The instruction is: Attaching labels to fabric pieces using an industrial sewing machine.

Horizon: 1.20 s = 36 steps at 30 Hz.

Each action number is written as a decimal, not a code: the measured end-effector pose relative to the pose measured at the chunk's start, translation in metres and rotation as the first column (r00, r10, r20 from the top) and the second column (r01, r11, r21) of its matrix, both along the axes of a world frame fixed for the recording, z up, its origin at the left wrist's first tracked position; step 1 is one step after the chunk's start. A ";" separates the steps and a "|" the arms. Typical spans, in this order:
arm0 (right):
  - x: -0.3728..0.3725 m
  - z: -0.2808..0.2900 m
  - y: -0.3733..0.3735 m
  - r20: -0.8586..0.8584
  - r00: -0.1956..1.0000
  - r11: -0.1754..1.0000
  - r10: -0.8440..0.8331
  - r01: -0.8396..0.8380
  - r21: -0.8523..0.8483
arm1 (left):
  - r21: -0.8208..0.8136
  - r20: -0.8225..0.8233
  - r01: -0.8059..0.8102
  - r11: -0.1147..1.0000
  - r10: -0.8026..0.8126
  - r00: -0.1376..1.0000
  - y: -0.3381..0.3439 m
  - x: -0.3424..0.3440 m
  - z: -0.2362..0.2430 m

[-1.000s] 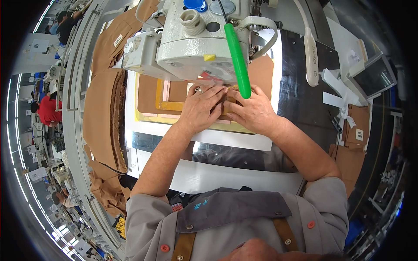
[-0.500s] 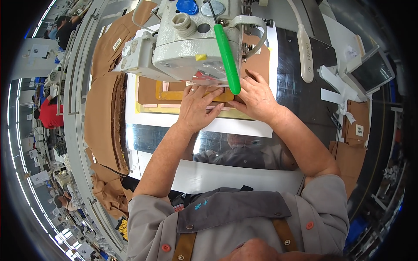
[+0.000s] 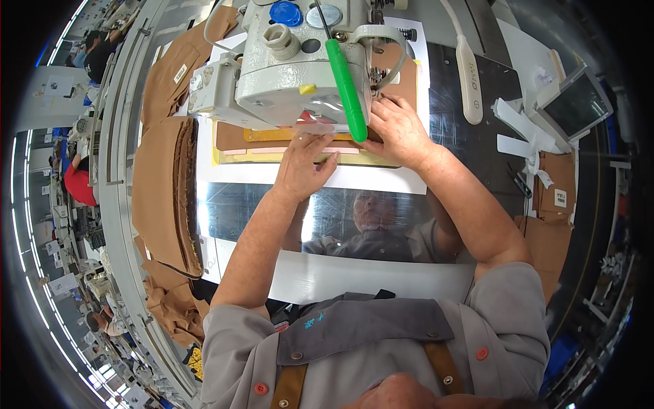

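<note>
Head view: beyond the shiny worktop (image 3: 248, 211), the left hand (image 3: 300, 167) lies with fingers extended and thumb spread on the amber frame (image 3: 266, 135) over a brown sheet (image 3: 227, 138). The right hand (image 3: 402, 133) bends its fingers farther right; I cannot tell its grip. The sewing machine (image 3: 272, 88) overhangs the frame.

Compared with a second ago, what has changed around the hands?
The white sheet and the brown piece on it slid forward, further under the sewing machine. The right hand moved forward too, spreading apart from the left hand, which shifted slightly. The brown fabric stack and green-handled tool stayed as they were.
</note>
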State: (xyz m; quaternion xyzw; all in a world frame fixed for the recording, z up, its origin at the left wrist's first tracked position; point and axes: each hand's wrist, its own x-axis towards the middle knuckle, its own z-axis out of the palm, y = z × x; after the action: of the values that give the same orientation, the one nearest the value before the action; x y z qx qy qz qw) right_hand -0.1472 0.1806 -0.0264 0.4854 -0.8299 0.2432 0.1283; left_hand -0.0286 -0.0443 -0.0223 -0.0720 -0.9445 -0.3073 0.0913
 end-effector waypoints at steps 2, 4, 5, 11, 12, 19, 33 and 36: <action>0.001 0.001 0.001 0.012 1.000 1.000 -0.008 0.008 -0.003 | -0.003 0.026 0.000 1.000 0.000 1.000 0.000 0.002 -0.002; 0.004 -0.002 -0.001 0.012 1.000 1.000 0.006 -0.006 0.013 | -0.069 -0.005 0.020 0.997 -0.020 1.000 -0.002 0.008 -0.003; 0.005 -0.002 -0.001 0.012 1.000 1.000 0.004 -0.004 0.010 | -0.072 -0.005 0.022 0.997 -0.022 1.000 -0.003 0.012 -0.004; 0.004 0.000 0.002 0.009 1.000 1.000 -0.014 0.014 -0.016 | -0.196 0.018 0.078 0.977 -0.076 0.997 -0.013 0.074 -0.001; 0.004 0.000 0.003 0.007 1.000 1.000 -0.018 0.018 -0.017 | -0.227 0.047 0.009 0.974 0.002 0.999 -0.013 0.083 0.001; 0.014 0.001 -0.001 0.038 0.999 0.996 -0.026 0.022 0.085 | -0.296 -0.018 -0.245 0.923 0.251 0.968 -0.018 0.107 -0.009; 0.020 0.006 0.022 -0.133 0.963 0.968 -0.234 0.244 0.063 | -0.368 -0.143 -0.399 0.840 0.373 0.917 -0.013 0.106 -0.013; 0.021 0.005 0.054 -0.026 0.928 0.925 -0.371 0.372 0.080 | -0.352 -0.185 -0.432 0.831 0.390 0.902 -0.014 0.106 -0.015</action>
State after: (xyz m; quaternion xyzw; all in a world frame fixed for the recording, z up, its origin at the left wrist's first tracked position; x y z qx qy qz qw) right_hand -0.1263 0.2351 -0.0211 0.3257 -0.9156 0.1768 0.1560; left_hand 0.0775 -0.0583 -0.0372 0.1001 -0.9731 -0.0849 0.1892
